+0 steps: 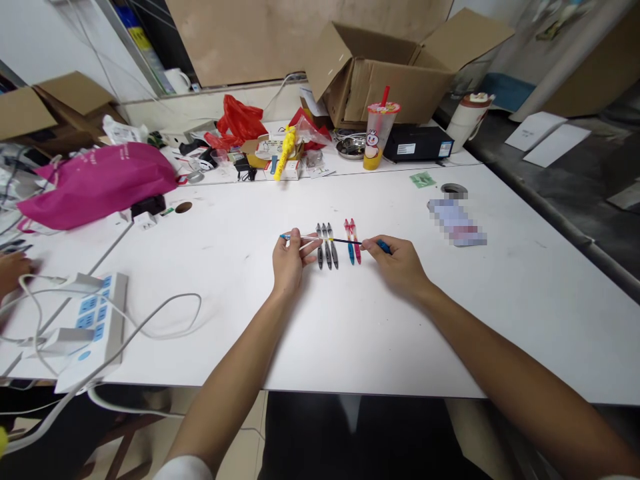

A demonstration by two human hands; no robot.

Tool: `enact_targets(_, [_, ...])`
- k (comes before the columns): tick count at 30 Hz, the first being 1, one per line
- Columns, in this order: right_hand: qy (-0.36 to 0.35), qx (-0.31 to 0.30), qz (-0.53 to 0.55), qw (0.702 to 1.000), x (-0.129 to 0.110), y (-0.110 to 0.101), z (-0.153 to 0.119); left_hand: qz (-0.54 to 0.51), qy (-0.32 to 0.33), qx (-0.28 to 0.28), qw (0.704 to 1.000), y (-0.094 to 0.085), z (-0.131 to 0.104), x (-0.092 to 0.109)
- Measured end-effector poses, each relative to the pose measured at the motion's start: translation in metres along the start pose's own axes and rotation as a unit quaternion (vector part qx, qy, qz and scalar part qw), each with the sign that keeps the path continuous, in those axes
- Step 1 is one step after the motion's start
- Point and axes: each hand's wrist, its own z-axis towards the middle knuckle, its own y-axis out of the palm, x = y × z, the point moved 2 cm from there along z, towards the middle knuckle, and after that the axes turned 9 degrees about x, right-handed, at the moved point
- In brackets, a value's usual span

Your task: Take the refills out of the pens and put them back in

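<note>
Between my hands a thin pen refill point(345, 241) with a dark section stretches nearly level above the white table point(350, 333). My left hand point(290, 260) pinches a light-blue piece at its left end between thumb and finger, the other fingers spread behind. My right hand point(400, 260) is closed around a blue pen part point(383, 246) and the refill's right end. Just beyond lie three grey pens point(328, 255) side by side. To their right are a blue pen point(351, 253) and a pink pen point(357, 252), both with reddish upper ends.
A power strip point(103, 320) with looping white cables sits at the left, near another person's hand point(13, 270). Behind are a pink bag point(110, 183), a cup with straw point(379, 137) and a cardboard box point(395, 87). A tape roll point(454, 190) lies right.
</note>
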Motion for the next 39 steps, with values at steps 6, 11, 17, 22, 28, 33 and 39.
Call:
enact_targets(6, [-0.007, -0.008, -0.013, 1.000, -0.002, -0.002, 0.000, -0.013, 0.003, -0.008, 1.000, 0.001, -0.002, 0.000])
enact_targets(11, [-0.020, -0.024, -0.004, 0.999, -0.007, 0.000, -0.002, -0.005, -0.001, -0.030, 1.000, 0.006, -0.008, -0.003])
enact_targets(17, [0.011, -0.067, -0.002, 0.998, -0.009, 0.009, -0.008, 0.000, -0.038, -0.107, 0.994, 0.016, -0.020, -0.012])
enact_targets(22, [-0.007, -0.072, 0.066, 0.995, -0.007, 0.005, -0.006, -0.021, -0.033, -0.088, 0.995, 0.012, -0.014, -0.010])
enact_targets(28, [-0.038, -0.050, 0.029, 0.998, -0.008, 0.002, -0.003, -0.014, -0.034, -0.056, 0.998, 0.010, -0.011, -0.004])
enact_targets(33, [-0.058, -0.046, 0.027, 0.997, -0.007, 0.004, -0.004, -0.012, -0.040, -0.048, 0.998, 0.012, -0.013, -0.005])
enact_targets(39, [-0.080, -0.049, 0.034, 0.995, -0.007, 0.006, -0.005, -0.003, -0.037, -0.059, 0.998, 0.012, -0.013, -0.009])
